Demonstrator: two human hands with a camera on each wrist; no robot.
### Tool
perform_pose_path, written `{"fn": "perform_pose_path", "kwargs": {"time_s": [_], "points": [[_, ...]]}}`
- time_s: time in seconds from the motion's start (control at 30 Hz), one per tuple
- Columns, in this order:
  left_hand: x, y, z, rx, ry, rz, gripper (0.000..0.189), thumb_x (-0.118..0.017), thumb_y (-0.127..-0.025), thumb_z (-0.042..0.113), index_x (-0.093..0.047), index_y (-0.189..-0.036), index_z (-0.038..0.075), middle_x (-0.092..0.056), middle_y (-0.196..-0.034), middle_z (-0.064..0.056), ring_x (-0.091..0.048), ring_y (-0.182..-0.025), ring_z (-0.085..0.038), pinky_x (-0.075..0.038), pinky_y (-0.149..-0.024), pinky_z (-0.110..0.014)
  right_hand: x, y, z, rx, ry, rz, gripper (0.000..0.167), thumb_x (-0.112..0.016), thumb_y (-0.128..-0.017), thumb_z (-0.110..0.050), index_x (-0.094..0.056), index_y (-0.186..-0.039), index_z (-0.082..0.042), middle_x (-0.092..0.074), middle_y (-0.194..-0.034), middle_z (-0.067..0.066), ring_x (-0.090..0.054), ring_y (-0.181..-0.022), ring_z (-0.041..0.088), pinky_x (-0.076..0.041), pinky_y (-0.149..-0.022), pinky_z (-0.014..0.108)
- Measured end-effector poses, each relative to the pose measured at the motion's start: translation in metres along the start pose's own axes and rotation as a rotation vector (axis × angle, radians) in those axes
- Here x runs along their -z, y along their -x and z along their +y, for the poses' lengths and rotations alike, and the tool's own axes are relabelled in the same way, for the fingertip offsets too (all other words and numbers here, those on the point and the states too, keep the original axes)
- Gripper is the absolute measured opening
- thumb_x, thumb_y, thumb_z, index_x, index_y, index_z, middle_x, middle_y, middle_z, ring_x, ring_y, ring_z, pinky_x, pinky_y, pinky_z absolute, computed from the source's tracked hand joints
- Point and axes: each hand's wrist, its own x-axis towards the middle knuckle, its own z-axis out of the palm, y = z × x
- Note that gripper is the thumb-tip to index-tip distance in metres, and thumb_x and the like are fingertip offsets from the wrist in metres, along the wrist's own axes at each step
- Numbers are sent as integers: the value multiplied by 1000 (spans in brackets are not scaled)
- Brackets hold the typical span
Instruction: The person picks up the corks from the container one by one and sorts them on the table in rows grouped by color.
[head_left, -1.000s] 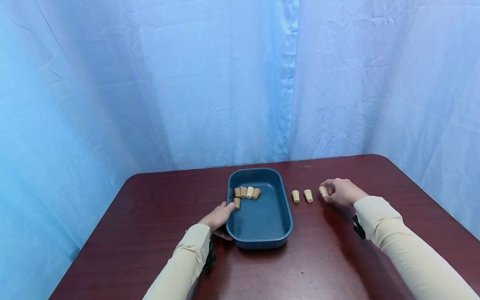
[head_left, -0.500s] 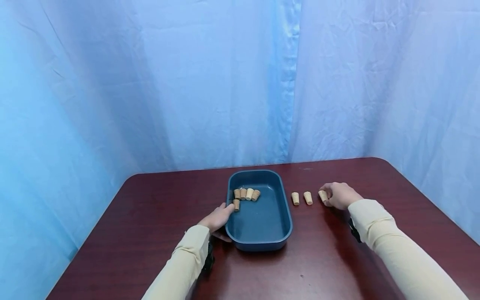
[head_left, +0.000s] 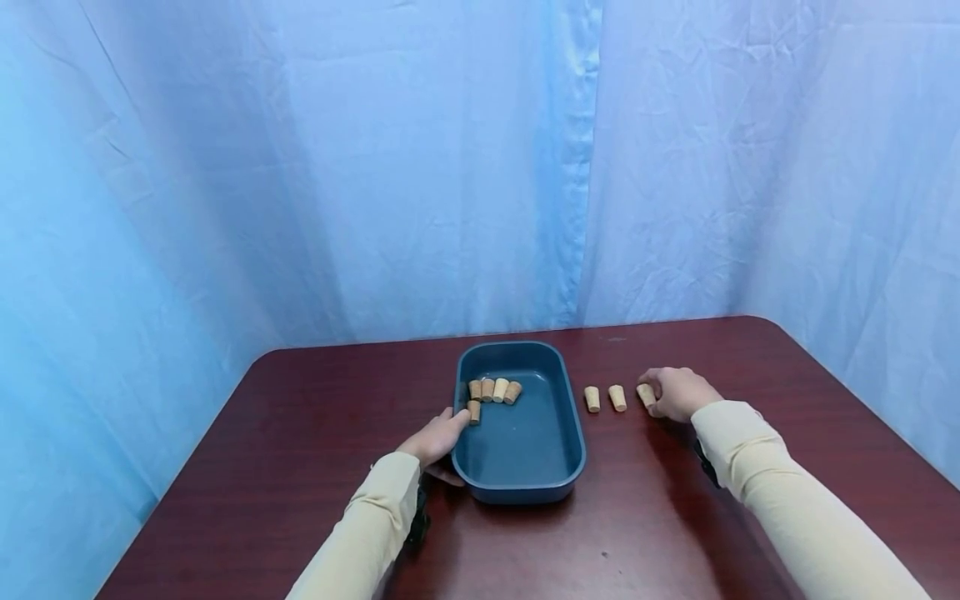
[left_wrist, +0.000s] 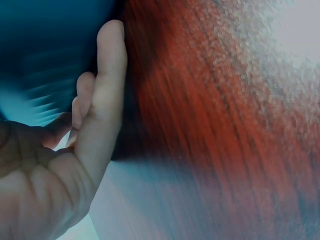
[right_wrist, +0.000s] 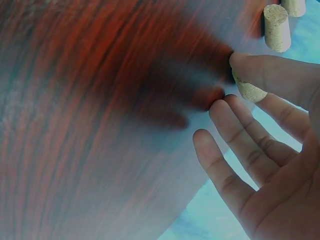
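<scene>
At the right end of a short row, my right hand (head_left: 678,393) pinches a pale cork stopper (head_left: 646,395) between thumb and index finger. In the right wrist view that cork (right_wrist: 250,91) shows partly behind the thumb, the other fingers spread loosely. Two more cork stoppers (head_left: 617,398) (head_left: 592,399) stand left of it on the table. My left hand (head_left: 437,437) holds the left wall of a dark blue tray (head_left: 525,486), thumb over the rim; in the left wrist view its fingers (left_wrist: 110,65) lie along the outside. Several corks (head_left: 488,390) sit inside the tray, toward its far left.
Beneath everything is a dark red wood-grain table (head_left: 337,400) with rounded far corners. Pale blue curtains (head_left: 435,167) hang right behind its far edge and along both sides.
My right hand has lowered slightly, bringing its cork nearly level with the other two in the row. The left hand keeps its hold on the tray. The head view has shifted a little.
</scene>
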Motion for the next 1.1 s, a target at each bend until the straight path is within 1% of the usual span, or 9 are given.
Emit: {"fn": "perform_pose_path", "kwargs": {"time_s": [0.2, 0.27, 0.37, 0.53, 0.67, 0.8, 0.9, 1.0, 1.1], "points": [[-5, -2, 0, -20, 38, -32, 68, -34, -107, 36, -14, -160, -1, -33, -149, -31, -60, -107, -42, -65, -68, -51, 1, 5, 8, -4, -20, 18, 46, -74, -86, -1, -60, -129, 8, -53, -86, 10, -50, -79, 26, -44, -65, 36], [-6, -3, 0, -19, 37, -33, 68, -35, -108, 36, -13, -161, -1, -32, -151, -30, -60, -107, -41, -65, -67, -51, 1, 6, 11, 0, -25, 22, 47, -75, -85, 0, -60, -129, 8, -53, -85, 9, -50, -79, 26, -44, -65, 36], [-6, -4, 0, -9, 34, -22, 70, -35, -107, 37, -11, -162, 0, -24, -157, -29, -60, -108, -41, -65, -67, -50, 3, 6, 12, 13, -42, 12, 52, -76, -83, 1, -58, -132, 7, -54, -87, 10, -51, -81, 27, -46, -67, 36], [-4, -4, 2, -10, 32, -18, 69, -35, -107, 37, -12, -161, 0, -27, -154, -29, -60, -107, -41, -65, -67, -51, 8, 7, 11, 25, -93, -18, 62, -77, -81, 3, -52, -137, 8, -55, -90, 12, -53, -83, 28, -48, -68, 36], [-4, -4, 1, -13, 28, -22, 69, -35, -107, 36, -12, -161, -1, -31, -151, -29, -61, -105, -40, -65, -67, -50, 11, 10, 13, 21, -139, -15, 63, -77, -83, -1, -51, -139, 7, -56, -89, 11, -54, -82, 27, -48, -68, 36], [-4, -4, 0, -19, 29, -23, 67, -35, -108, 37, -16, -160, 0, -36, -148, -30, -62, -103, -39, -65, -67, -50, 16, 12, 11, 44, -158, 27, 61, -74, -88, -9, -49, -141, 7, -62, -94, 12, -59, -89, 32, -53, -75, 44], [-3, -4, 0, -20, 32, -18, 66, -35, -108, 37, -18, -159, -1, -35, -148, -30, -62, -103, -39, -65, -66, -50, 19, 11, 6, 75, -181, 88, 58, -72, -92, -14, -50, -141, 7, -66, -100, 17, -62, -95, 36, -55, -80, 50], [-2, -4, 0, -18, 31, -16, 66, -35, -108, 37, -17, -160, -1, -30, -151, -30, -62, -104, -40, -65, -66, -50, 21, 11, -1, 84, -229, 147, 54, -69, -96, -19, -52, -142, 5, -68, -106, 19, -64, -97, 36, -56, -79, 48], [-2, -4, 0, -19, 29, -18, 67, -35, -107, 37, -17, -160, -1, -30, -151, -30, -61, -105, -40, -65, -66, -50, 23, 13, -9, 85, -288, 200, 51, -66, -99, -22, -53, -142, 1, -68, -112, 20, -66, -100, 34, -56, -79, 46]]}}
